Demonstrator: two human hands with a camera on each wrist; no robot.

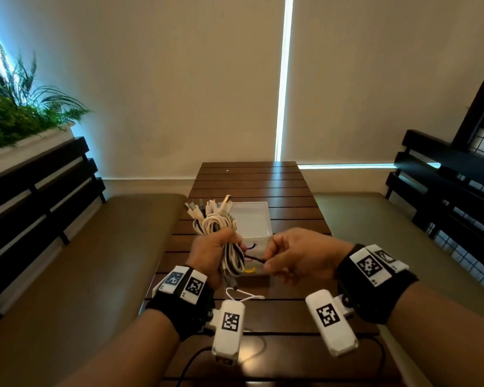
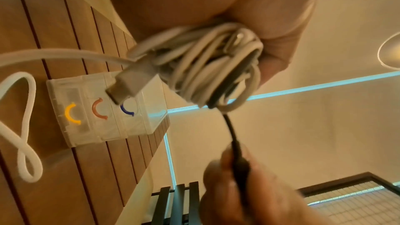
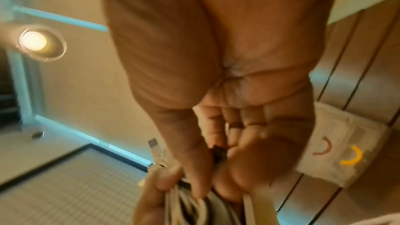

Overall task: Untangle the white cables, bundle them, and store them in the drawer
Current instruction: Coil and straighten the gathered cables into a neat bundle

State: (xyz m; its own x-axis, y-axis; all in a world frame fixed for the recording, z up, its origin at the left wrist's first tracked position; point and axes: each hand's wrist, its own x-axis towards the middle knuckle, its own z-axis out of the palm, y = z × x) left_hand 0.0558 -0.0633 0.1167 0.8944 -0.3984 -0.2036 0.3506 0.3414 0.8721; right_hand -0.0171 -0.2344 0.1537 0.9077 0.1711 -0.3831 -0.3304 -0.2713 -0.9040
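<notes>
My left hand [image 1: 215, 252] grips a folded bundle of white cables [image 1: 217, 222] above the table, with the plug ends sticking up and loops hanging below the fist. In the left wrist view the bundle [image 2: 201, 61] fills the fist, and one USB plug [image 2: 127, 83] hangs free. A thin black tie [image 1: 253, 258] runs from the bundle to my right hand [image 1: 288, 258], which pinches its end [image 3: 218, 151]. Behind the hands stands a clear plastic drawer unit [image 1: 253, 219], its front [image 2: 97, 109] carrying yellow, orange and blue curved handles.
One loose white cable [image 1: 243, 296] lies on the dark wooden slat table [image 1: 249, 180] near the front edge. Padded benches [image 1: 95, 261] flank the table on both sides. A planter [image 1: 17, 113] sits at the far left.
</notes>
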